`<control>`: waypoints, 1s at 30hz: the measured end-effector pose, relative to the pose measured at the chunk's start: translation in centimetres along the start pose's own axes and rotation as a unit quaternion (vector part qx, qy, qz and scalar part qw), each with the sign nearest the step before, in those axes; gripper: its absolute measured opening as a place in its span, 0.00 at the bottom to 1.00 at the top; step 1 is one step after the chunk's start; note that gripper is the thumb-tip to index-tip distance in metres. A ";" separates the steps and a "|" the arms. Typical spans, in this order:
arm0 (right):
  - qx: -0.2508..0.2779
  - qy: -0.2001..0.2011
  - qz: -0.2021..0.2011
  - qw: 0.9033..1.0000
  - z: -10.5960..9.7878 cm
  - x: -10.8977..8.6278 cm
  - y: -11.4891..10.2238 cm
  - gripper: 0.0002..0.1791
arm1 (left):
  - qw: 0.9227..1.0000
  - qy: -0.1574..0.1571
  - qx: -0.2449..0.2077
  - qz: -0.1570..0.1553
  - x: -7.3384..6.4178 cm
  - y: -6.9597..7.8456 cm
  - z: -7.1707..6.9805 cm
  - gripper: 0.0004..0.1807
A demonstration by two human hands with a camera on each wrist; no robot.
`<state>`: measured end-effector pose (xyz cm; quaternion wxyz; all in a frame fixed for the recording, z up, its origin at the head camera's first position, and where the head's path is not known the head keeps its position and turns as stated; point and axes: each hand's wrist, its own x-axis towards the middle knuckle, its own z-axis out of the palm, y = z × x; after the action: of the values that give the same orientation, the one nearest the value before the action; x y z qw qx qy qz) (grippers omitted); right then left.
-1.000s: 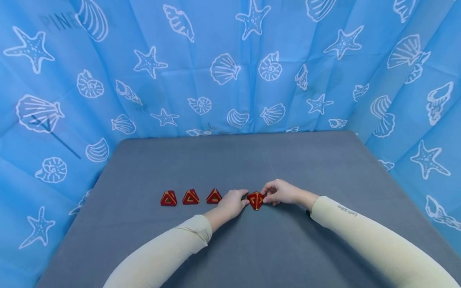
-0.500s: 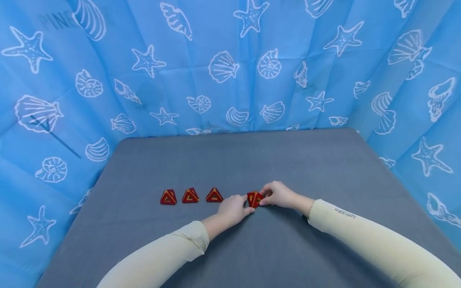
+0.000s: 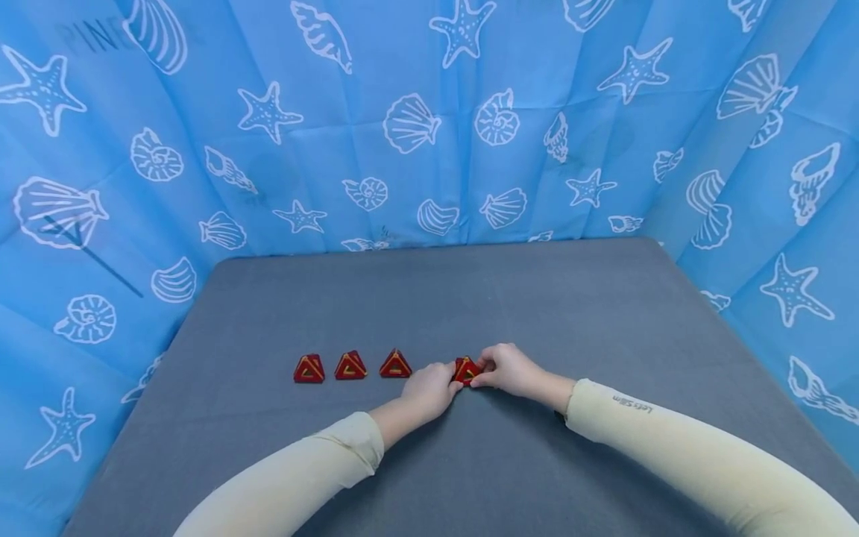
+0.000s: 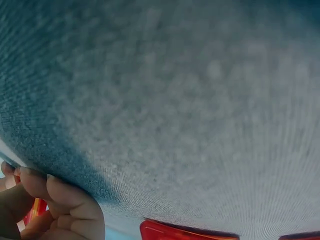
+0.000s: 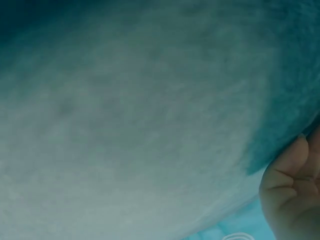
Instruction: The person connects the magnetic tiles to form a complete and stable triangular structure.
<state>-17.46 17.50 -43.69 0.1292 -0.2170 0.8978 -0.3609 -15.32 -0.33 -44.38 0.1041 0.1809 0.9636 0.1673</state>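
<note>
A small red pyramid (image 3: 466, 371) with yellow lines along its edges is on the grey table between the two hands in the head view. My left hand (image 3: 429, 389) grips it from the left, and my right hand (image 3: 511, 369) pinches its right side with thumb and fingers. Fingers hide part of it. In the left wrist view, curled fingers (image 4: 70, 205) show with a bit of the red pyramid (image 4: 36, 209) behind them. The right wrist view has only part of the right hand (image 5: 292, 192); the pyramid is out of sight there.
Three similar red pyramids stand in a row to the left: a far left one (image 3: 309, 369), a middle one (image 3: 350, 365) and a nearer one (image 3: 396, 364) close to the left hand. A blue shell-print curtain (image 3: 409, 171) hangs behind the grey table (image 3: 537, 298).
The pyramid between the hands has turned, so one face with its triangular opening now points forward. Both hands have shifted slightly left in view. The row of three looks unmoved.
</note>
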 end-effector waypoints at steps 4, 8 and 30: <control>-0.008 0.000 -0.021 1.000 0.4 0.1 -0.3 0.07 | 0.999 0.005 -0.027 -0.023 -0.4 -0.5 -0.1 0.23; -0.009 -0.009 -0.033 0.999 0.6 0.4 -0.6 0.09 | 0.998 0.016 -0.052 -0.033 -0.9 -1.2 -0.2 0.24; 0.033 -0.115 -0.073 0.990 -0.2 2.8 -0.3 0.28 | 0.996 0.056 -0.065 -0.020 -1.9 -3.0 -0.5 0.19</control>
<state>-19.91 16.05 -43.51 0.2118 -0.3176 0.8464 -0.3713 -14.67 -3.81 -44.69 0.0647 0.1445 0.9585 0.2372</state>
